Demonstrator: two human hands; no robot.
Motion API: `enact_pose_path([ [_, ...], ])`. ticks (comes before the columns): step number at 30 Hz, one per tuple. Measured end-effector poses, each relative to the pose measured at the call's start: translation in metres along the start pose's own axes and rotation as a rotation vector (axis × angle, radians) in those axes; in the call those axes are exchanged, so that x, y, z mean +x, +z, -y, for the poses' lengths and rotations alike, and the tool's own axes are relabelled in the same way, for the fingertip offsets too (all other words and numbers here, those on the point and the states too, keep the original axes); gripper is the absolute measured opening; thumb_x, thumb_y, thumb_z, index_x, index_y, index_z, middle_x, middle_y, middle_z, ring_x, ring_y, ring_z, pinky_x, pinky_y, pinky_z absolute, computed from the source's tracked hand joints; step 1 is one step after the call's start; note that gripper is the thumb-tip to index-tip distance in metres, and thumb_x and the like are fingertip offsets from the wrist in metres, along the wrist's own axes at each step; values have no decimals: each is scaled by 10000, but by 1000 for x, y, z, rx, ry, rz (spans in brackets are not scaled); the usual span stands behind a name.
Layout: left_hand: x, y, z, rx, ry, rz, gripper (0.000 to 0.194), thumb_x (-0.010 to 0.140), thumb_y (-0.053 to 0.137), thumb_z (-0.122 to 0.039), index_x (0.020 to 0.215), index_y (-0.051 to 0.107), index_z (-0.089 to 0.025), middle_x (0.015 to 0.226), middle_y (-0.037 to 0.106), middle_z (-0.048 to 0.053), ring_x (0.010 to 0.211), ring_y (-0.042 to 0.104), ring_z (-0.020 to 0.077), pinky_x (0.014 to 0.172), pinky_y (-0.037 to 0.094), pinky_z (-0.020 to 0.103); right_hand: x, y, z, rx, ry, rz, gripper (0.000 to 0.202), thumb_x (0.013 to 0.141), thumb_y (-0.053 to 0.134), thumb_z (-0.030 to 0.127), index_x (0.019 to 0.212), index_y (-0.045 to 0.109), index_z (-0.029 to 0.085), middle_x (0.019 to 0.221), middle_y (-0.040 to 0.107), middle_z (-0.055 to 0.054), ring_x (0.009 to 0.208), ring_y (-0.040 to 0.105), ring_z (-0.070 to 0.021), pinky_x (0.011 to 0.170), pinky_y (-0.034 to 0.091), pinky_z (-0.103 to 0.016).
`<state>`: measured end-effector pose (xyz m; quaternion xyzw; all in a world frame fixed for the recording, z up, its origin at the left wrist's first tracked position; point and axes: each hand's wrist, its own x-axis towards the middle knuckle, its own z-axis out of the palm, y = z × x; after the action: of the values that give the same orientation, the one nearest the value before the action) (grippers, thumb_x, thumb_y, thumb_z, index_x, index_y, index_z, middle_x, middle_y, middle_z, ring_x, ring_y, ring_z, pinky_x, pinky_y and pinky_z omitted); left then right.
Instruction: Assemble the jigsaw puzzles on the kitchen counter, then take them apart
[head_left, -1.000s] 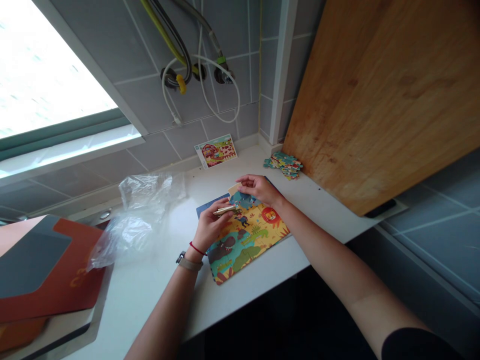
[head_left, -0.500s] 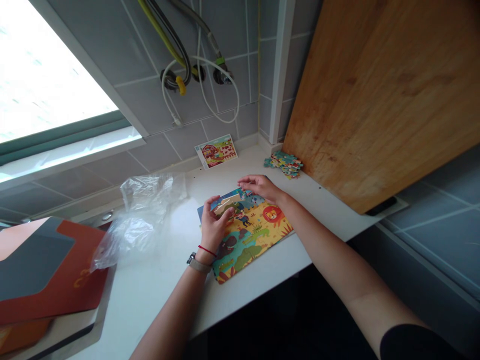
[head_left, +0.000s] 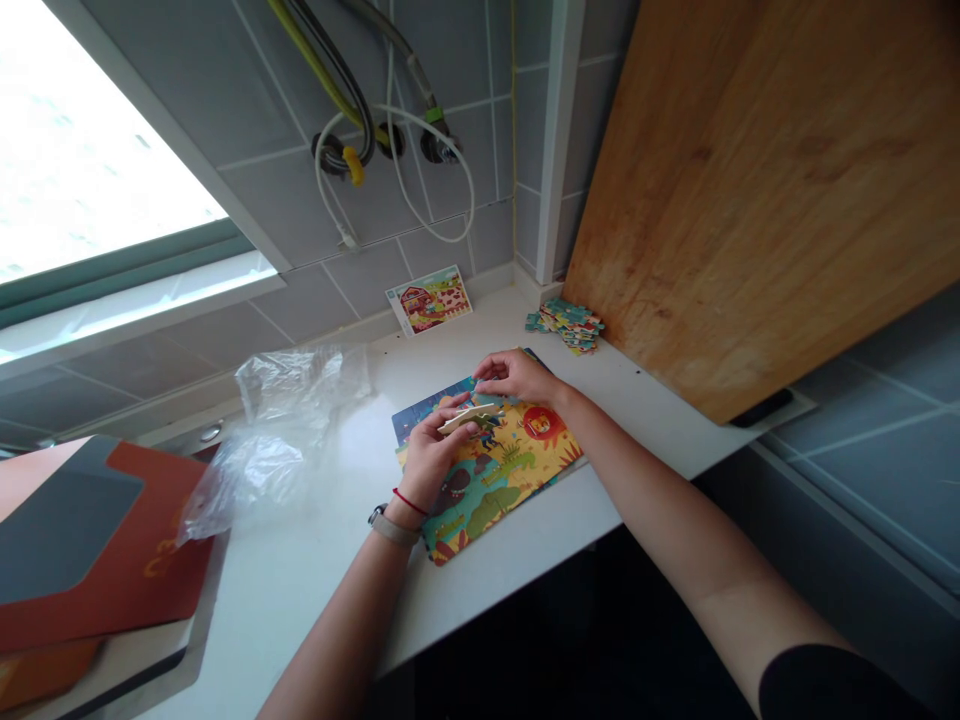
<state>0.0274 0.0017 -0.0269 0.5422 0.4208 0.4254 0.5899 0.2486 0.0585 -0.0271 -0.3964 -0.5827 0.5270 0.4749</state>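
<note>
A colourful jigsaw puzzle (head_left: pixel 517 465) with a lion, crocodiles and a hippo lies flat on the white counter, under both hands. My left hand (head_left: pixel 431 450) is closed on puzzle pieces (head_left: pixel 469 418), held tilted just above the picture between thumb and fingers; how many there are I cannot tell. At the far edge of the puzzle, my right hand (head_left: pixel 521 378) has its fingers bent together in a pinch. Whatever may be in that pinch is too small and hidden to name.
A heap of loose puzzle pieces (head_left: pixel 568 325) lies by the wooden board (head_left: pixel 750 200) on the right. A farm picture card (head_left: pixel 430 300) leans at the wall. Crumpled clear plastic bags (head_left: pixel 281 445) and a red-and-grey box (head_left: pixel 97 540) are on the left. A white cable (head_left: pixel 472 190) hangs above.
My left hand has turned and moved slightly right, tilting the puzzle pieces so they show more edge-on, nearer my right hand. My right hand stays at the puzzle's far edge.
</note>
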Motion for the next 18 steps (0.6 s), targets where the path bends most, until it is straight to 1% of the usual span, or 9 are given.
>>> enact_pose_path([
  [2,0,1,-1,20,6,-5,387,683,935,-457,859,755,-163,1392,685,155,1360,592,344,1072,536,457,-2,1,4,23,0,-3,388,629,933,390,876,756,149,758,728,-4,685,636,-122,606,484,-217],
  [4,0,2,-1,-4,-20,-4,413,669,938,-477,841,726,-166,1350,708,146,1282,647,330,1040,555,458,-5,2,8,43,25,11,412,638,931,413,897,750,149,754,718,2,646,615,-111,557,462,-206],
  [6,-1,3,0,-25,-49,7,435,672,932,-495,841,693,-172,1297,732,123,1170,706,297,985,583,432,-6,4,10,46,59,36,431,630,939,425,901,747,150,760,719,1,618,603,-108,521,451,-204],
  [9,-3,4,1,3,-55,9,441,699,917,-503,848,661,-177,1105,772,72,978,746,231,879,604,356,-7,7,11,37,84,64,432,599,960,423,854,747,145,752,727,-3,602,604,-107,509,459,-205],
  [11,-4,5,4,-1,-60,-10,446,716,908,-505,875,644,-184,946,765,29,836,739,188,784,599,309,-7,10,11,47,83,67,415,596,964,423,818,750,144,708,720,3,582,599,-102,508,464,-200],
  [13,-3,5,6,-33,-73,-47,468,725,901,-513,918,621,-192,857,745,0,736,717,163,713,584,283,-8,11,12,62,89,60,400,612,961,432,808,764,145,684,722,4,569,600,-97,512,475,-193],
  [15,-2,4,9,-53,-76,-87,488,743,885,-521,971,598,-200,862,747,0,720,711,160,695,576,279,-9,11,14,77,110,61,392,647,947,461,827,789,150,714,746,-12,586,620,-101,522,496,-188],
  [18,1,2,10,-47,-31,-125,492,787,853,-515,1055,575,-209,930,755,16,765,719,163,717,577,282,-12,11,18,137,163,128,431,748,868,566,893,827,162,844,793,-53,693,689,-141,575,558,-213],
])
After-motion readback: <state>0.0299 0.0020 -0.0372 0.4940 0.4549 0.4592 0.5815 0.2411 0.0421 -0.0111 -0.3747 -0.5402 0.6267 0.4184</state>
